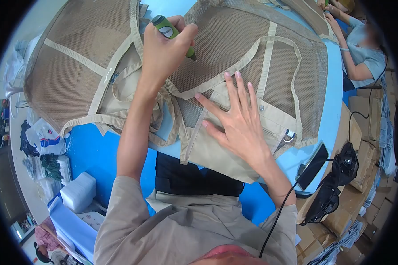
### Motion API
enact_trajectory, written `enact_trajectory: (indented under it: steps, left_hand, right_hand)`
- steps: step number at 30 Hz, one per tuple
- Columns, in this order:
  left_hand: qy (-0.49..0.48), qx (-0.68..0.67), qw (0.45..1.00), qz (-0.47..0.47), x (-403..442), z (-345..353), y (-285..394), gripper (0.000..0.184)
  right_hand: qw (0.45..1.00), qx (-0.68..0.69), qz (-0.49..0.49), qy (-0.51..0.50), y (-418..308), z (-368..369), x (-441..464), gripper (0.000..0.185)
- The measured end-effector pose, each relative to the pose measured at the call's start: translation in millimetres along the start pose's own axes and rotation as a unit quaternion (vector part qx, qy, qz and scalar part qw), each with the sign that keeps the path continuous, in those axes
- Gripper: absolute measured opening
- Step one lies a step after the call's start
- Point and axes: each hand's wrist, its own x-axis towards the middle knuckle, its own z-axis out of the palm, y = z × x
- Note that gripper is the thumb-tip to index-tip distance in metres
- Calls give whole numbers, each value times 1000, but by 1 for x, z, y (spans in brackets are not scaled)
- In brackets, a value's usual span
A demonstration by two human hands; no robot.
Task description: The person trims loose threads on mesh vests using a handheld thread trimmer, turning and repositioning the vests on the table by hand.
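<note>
My left hand [166, 51] is closed round a green marker [168, 30], its dark end up and its tip pointing down at the brown mesh. Beneath both hands lies a beige mesh garment [225, 33] with cloth trim and straps, spread over a light blue table [333, 84]. My right hand [243, 123] rests palm down with fingers spread on the garment's beige cloth panel [216, 152], beside a mesh section. A snap [262, 107] and a metal ring [288, 138] sit on the panel to the right of that hand.
A black phone [313, 167] lies at the table's right edge, with a cable and dark goggle-like objects [340, 176] beyond. Plastic bags [46, 137] and a white foam block [78, 192] are at the left. Another person [362, 53] sits at the upper right.
</note>
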Motion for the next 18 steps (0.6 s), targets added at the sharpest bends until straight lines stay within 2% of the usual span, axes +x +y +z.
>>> enact_trajectory:
  steps: [5,7,13,18]
  left_hand:
    - [14,15,1000,18,1,0,-6,33]
    - [-17,38,999,7,1,-3,-6,35]
    - [11,20,1000,7,-1,2,-1,33]
    - [-5,-5,1000,-3,-2,4,3,34]
  right_hand:
    - [999,-23,-25,11,-7,7,0,57]
    - [999,1,-33,22,-7,9,0,53]
    - [997,37,-30,60,-12,11,0,50]
    - [996,36,-41,75,-11,10,2,50]
